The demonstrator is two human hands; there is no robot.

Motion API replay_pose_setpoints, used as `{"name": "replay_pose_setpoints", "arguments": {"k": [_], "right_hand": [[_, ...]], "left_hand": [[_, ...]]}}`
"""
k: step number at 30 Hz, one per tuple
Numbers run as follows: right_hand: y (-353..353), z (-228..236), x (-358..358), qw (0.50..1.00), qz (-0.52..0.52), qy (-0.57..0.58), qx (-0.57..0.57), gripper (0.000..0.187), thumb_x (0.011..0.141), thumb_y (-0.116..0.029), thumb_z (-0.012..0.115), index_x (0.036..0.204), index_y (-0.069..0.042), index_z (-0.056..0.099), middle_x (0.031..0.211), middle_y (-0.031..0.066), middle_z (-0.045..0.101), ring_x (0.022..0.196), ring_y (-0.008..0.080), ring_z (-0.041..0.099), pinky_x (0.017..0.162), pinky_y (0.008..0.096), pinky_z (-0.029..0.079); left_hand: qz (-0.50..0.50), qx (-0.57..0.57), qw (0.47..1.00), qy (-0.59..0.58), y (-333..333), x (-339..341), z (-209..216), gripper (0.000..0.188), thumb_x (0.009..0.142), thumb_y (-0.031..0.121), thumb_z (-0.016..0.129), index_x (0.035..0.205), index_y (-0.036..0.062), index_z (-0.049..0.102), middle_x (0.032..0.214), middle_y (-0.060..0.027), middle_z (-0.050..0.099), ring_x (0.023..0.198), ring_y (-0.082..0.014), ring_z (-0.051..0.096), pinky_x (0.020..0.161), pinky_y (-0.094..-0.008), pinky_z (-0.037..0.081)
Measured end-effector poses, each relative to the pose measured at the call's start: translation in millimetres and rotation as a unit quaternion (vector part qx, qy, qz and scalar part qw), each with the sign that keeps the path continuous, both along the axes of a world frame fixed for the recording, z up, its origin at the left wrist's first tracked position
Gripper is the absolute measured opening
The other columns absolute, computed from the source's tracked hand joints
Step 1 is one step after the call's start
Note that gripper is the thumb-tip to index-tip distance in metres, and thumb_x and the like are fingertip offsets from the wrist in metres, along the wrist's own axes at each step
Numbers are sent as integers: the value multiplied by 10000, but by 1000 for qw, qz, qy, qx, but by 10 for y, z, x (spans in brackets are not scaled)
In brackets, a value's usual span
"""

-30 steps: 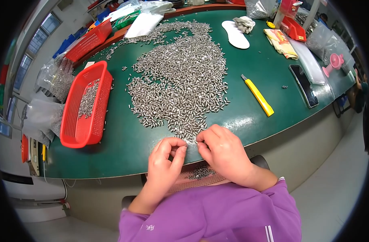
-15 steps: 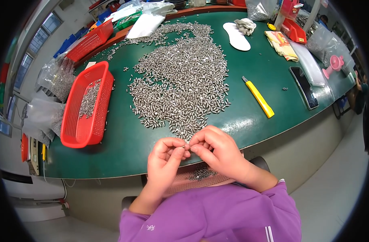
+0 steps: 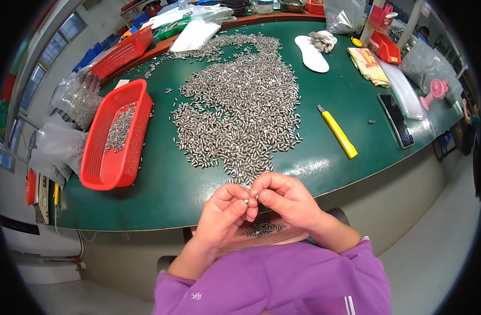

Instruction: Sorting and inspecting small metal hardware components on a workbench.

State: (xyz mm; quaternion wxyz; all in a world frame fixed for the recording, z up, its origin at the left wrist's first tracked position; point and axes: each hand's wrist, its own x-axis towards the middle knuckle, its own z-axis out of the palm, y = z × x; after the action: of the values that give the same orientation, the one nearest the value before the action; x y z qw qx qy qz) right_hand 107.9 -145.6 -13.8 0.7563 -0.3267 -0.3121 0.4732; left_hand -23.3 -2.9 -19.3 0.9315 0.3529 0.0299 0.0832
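My left hand (image 3: pixel 223 214) is closed in a pinch on a small silvery metal part (image 3: pixel 246 201). Close beside it, my right hand (image 3: pixel 289 202) pinches another small metal part (image 3: pixel 257 197) between thumb and fingers. Both hands meet at the near table edge, just in front of a wide pile of small, pin-like metal parts (image 3: pixel 240 113). Below the hands, on my lap, a pinkish mesh basket (image 3: pixel 289 234) holds more of these parts. My hands partly cover it.
A red plastic basket (image 3: pixel 129 170) with some metal parts stands left on the green table (image 3: pixel 172 207). Filled plastic bags (image 3: pixel 59 147) lie beyond it. To the right are a yellow utility knife (image 3: pixel 337 131), a phone (image 3: pixel 396 121), a white insole (image 3: pixel 311 54) and a folded cloth (image 3: pixel 369 65).
Both hands have come slightly down toward me, and the metal parts at the fingertips now show. My view has shifted a little.
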Motion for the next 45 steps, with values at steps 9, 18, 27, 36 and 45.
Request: {"name": "replay_pose_setpoints", "arguments": {"k": [9, 18, 27, 36, 45], "right_hand": [[-309, 285, 376, 908, 114, -391, -99, 131, 918, -125, 735, 1042, -85, 748, 923, 35, 651, 825, 146, 614, 730, 292, 498], [-89, 163, 212, 755, -250, -575, -193, 114, 863, -88, 719, 973, -78, 690, 946, 97, 626, 900, 320, 639, 764, 410, 531], [-51, 119, 117, 691, -256, -649, -190, 131, 850, -65, 691, 957, -44, 620, 934, 117, 566, 872, 330, 604, 748, 445, 515], [-53, 147, 60, 686, -268, -649, -188, 146, 830, -72, 713, 947, -61, 628, 923, 98, 578, 852, 318, 607, 731, 438, 503], [-30, 100, 47, 735, -288, -588, -179, 131, 852, -62, 728, 958, -51, 651, 887, 76, 594, 790, 270, 612, 704, 390, 505]], "left_hand": [[-40, 490, 869, 43, 191, -130, 427, 199, 897, 12, 694, 1095, 9, 704, 1113, -63, 643, 893, -98, 589, 741, -241, 485], [213, 710, 669, 62, -5, 156, 153, 170, 821, -15, 769, 967, 43, 702, 883, -71, 595, 723, -178, 604, 624, -305, 510], [223, 756, 610, 78, -67, 240, 177, 153, 802, 25, 783, 879, 40, 653, 871, -87, 608, 779, -265, 619, 653, -376, 504], [217, 748, 626, 38, -103, 191, 214, 164, 799, -11, 750, 936, 34, 671, 914, -101, 649, 861, -317, 630, 760, -411, 515], [217, 738, 634, 84, -106, 148, 109, 212, 832, -25, 725, 1013, 31, 629, 924, -94, 660, 857, -269, 639, 771, -374, 521]]}}
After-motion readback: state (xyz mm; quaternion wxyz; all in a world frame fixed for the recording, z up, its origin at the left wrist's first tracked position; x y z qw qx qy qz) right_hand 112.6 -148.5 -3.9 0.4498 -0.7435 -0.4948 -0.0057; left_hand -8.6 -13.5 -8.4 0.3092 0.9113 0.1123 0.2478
